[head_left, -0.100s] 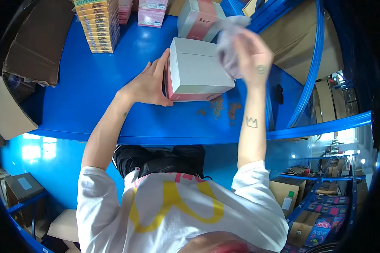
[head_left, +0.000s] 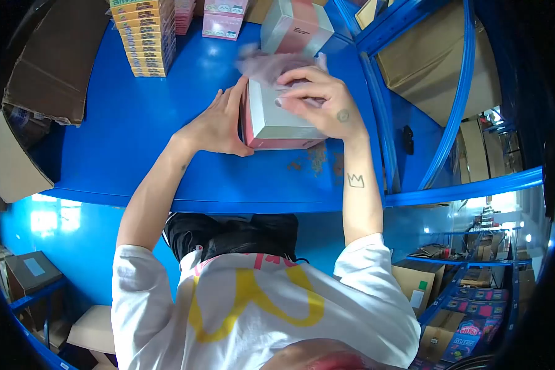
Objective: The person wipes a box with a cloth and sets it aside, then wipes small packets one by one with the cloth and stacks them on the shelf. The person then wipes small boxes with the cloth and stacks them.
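A white and pink box (head_left: 283, 128) sits on the blue shelf surface (head_left: 166, 172) in front of me. My left hand (head_left: 214, 126) grips its left side, with the fingers along that face and the thumb at the near lower corner. Over the top of the box, my right hand (head_left: 327, 105) has its fingers bent around a crumpled greyish-pink cloth (head_left: 271, 66). The cloth is partly blurred and covers the far part of the lid. Brown smudges (head_left: 316, 157) mark the surface by the box's near right corner.
Behind stands another white and pink box (head_left: 296, 31). Stacked yellow boxes (head_left: 145, 43) and pink boxes (head_left: 222, 21) are at the back left. An opened cardboard carton (head_left: 49, 74) lies at far left. A blue metal frame (head_left: 379, 117) bounds the right side.
My right hand has swept left with the cloth, from beside the box's right edge to over its top. My left hand and the box stay in place.
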A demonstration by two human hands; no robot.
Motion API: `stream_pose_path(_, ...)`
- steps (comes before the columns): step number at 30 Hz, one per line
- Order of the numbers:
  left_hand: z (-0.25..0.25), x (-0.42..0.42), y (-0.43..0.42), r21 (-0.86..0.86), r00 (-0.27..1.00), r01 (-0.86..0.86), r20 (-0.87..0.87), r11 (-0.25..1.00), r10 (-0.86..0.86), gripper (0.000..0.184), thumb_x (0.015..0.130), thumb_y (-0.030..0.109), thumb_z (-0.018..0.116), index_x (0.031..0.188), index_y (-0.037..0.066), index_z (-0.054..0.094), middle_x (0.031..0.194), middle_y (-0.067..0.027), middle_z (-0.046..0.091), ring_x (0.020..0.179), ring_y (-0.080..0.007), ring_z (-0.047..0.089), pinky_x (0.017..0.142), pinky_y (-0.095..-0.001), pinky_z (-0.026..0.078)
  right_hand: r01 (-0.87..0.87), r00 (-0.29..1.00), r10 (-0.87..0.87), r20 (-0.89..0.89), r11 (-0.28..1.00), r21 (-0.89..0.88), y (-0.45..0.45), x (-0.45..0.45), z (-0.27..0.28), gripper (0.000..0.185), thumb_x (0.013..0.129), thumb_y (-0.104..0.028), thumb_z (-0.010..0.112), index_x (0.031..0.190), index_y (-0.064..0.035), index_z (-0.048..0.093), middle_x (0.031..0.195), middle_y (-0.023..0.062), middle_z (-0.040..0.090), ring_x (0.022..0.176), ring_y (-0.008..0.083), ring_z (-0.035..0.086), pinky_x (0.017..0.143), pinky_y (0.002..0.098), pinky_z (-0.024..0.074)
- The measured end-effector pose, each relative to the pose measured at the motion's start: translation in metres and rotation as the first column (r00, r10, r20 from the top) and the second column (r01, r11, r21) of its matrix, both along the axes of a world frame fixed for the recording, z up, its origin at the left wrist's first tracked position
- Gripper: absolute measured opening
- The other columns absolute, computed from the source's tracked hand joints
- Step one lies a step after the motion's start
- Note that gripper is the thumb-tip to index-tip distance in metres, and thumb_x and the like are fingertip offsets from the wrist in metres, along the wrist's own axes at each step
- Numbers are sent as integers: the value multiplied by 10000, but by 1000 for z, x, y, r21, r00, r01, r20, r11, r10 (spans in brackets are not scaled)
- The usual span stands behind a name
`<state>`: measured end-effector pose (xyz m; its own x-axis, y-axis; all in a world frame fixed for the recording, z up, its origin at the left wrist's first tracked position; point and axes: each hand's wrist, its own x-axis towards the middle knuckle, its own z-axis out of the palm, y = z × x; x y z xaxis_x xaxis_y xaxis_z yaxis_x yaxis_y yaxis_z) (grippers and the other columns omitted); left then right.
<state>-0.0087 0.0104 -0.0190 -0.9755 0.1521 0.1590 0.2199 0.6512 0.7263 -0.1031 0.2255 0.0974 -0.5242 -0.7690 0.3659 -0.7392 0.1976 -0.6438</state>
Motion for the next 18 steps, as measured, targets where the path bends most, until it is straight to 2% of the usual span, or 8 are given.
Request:
stream_pose_path(2,-3,5,-11,5,1000,-18,-5,1000,18,1332,538,333,895,1526,82,37,1511,-203,309,1374,-414,337,1173,-575,178,-167,978,173,-115,984,60,-10,-3,-15,379,915,-101,571,1293,-65,582,1135,125,674,959,172,642,812,267,517)
stream_pose_path(6,16,1,-15,27,985,35,-168,999,-30,1320,528,329,892,1515,68,55,1474,-233,333,1356,-419,353,1151,-581,242,216,810,-129,-572,972,87,-6,-10,-25,326,937,-93,506,1233,-17,620,1045,95,677,867,135,594,803,253,464)
stream_pose_path(7,23,2,-16,24,985,31,-171,999,-26,1320,528,329,892,1515,68,55,1474,-233,333,1356,-419,353,1151,-581,242,212,809,-127,-574,974,84,-1,-10,-30,326,937,-93,506,1233,-17,620,1045,95,677,867,135,594,803,253,464)
stream_pose_path(8,31,5,-16,93,970,26,-242,995,-3,1323,524,331,892,1514,64,55,1470,-238,333,1354,-420,353,1143,-581,259,213,941,-221,-256,975,-59,6,-8,-36,324,935,-96,510,1227,-2,616,1043,97,675,864,134,588,807,248,454)
stream_pose_path(9,40,7,-17,160,951,28,-310,987,23,1327,520,333,893,1512,60,55,1466,-244,333,1353,-422,354,1134,-581,276,257,965,-241,101,947,-193,12,-6,-42,324,933,-98,513,1220,13,612,1040,99,672,860,134,582,811,243,445)
stream_pose_path(11,46,11,-16,294,902,57,-424,954,77,1334,513,337,893,1510,52,54,1458,-256,334,1350,-424,355,1116,-581,310,456,680,-67,730,819,-350,21,-1,-53,326,929,-104,520,1208,43,605,1034,103,668,854,132,570,820,233,425)
stream_pose_path(16,37,11,-11,294,888,72,-455,953,74,1394,478,334,902,1516,38,19,1498,-263,280,1358,-432,348,1093,-550,359,649,676,-193,712,614,-449,2,8,-66,294,935,-87,496,1156,78,597,990,102,658,854,130,569,806,227,428)
stream_pose_path(18,36,12,-19,243,916,64,-399,968,40,1405,472,338,903,1518,39,14,1506,-263,270,1355,-435,354,1088,-538,368,561,775,-244,583,691,-456,-1,12,-39,290,948,-116,481,1154,58,588,1036,103,657,901,139,577,839,231,431)
